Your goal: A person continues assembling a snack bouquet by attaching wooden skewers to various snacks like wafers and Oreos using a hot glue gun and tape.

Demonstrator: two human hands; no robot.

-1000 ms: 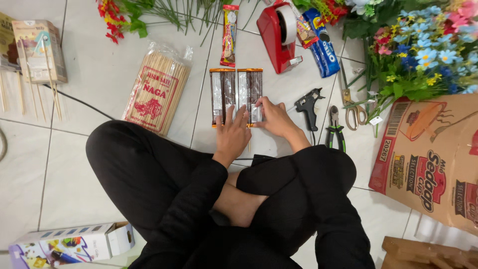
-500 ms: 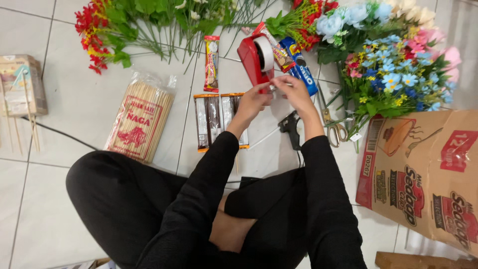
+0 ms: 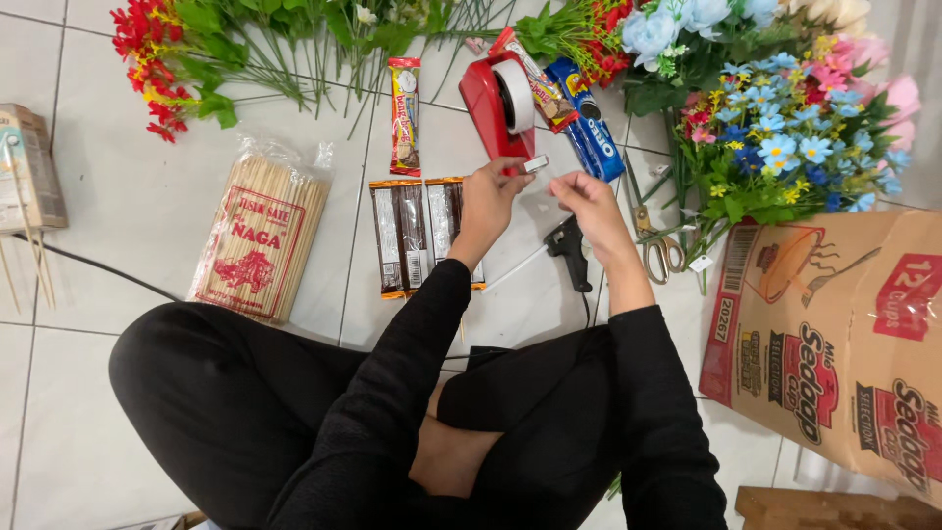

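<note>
1. We log the left hand (image 3: 488,199) at centre frame, fingers curled and pinched at the front of the red tape dispenser (image 3: 498,106), touching the tape end by its cutter.
2. We log the right hand (image 3: 586,202) just right of it, fingers drawn narrow; it seems to pinch the clear tape pulled from the dispenser, though the strip itself is too faint for us to tell.
3. The red tape dispenser stands on the tiled floor (image 3: 128,186) at upper centre, its white tape roll (image 3: 518,95) upright in the cradle.
4. Two brown chocolate wafer packs (image 3: 412,236) lie side by side on the floor, just left of and partly under the left wrist.
5. A single snack bar in a red wrapper (image 3: 403,113) lies above them, left of the dispenser.
6. A blue biscuit pack (image 3: 589,137) and a striped snack pack (image 3: 535,83) lean just right of the dispenser.
7. A black glue gun (image 3: 569,242) lies beneath the right hand; scissors (image 3: 662,250) lie to its right.
8. A clear bag of bamboo skewers (image 3: 260,236) lies at centre left.
9. Artificial flowers: red ones (image 3: 147,59) at upper left, blue and pink ones (image 3: 785,128) at upper right.
10. A cardboard carton (image 3: 834,334) fills the right edge.
11. We note black sleeves and crossed legs in black trousers (image 3: 226,402) along the bottom.
</note>
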